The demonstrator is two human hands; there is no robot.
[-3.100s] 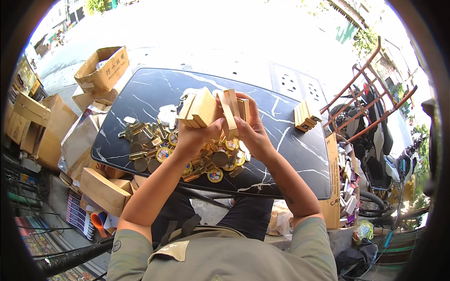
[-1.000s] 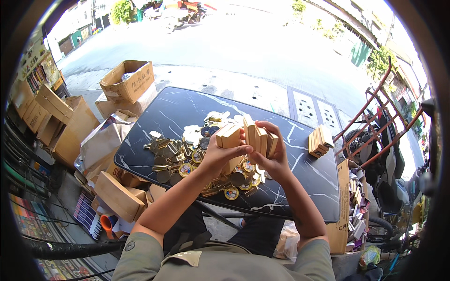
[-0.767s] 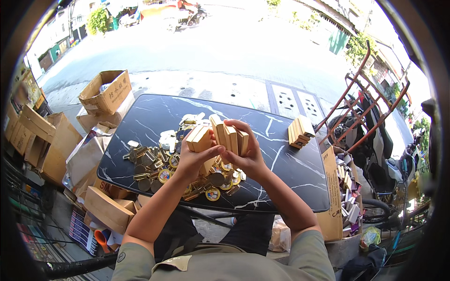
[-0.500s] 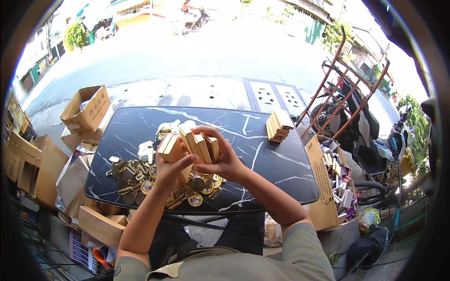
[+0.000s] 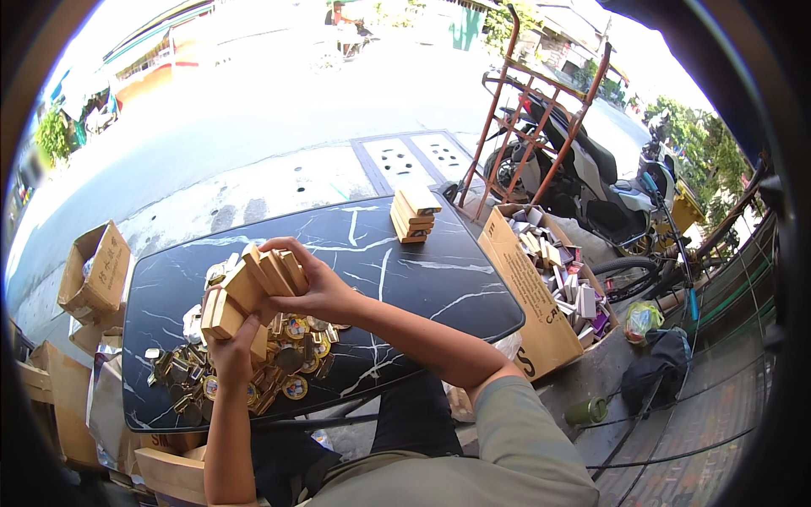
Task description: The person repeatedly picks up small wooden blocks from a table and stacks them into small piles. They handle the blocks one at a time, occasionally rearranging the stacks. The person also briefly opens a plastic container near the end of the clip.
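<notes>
Both hands are raised over the left part of a black marble-patterned table. My left hand is closed round several flat, tan, wooden-looking blocks. Fingers of my right hand wrap over another group of similar tan blocks, which leans against the first. Beneath them spreads a pile of gold and dark metal pieces, some of them round with coloured faces. My left hand and the blocks hide part of this pile. Farther right, a short stack of the same tan blocks stands near the table's far edge.
An open carton full of small boxes stands against the table's right side. Beyond it are a rusty red hand truck and a parked motorcycle. More cardboard boxes crowd the left. A rider on a motorbike is out on the street.
The view has turned to the right, so the table and hands appear farther left and tilted. My hands still grip the blocks, whose two groups now sit at more of an angle.
</notes>
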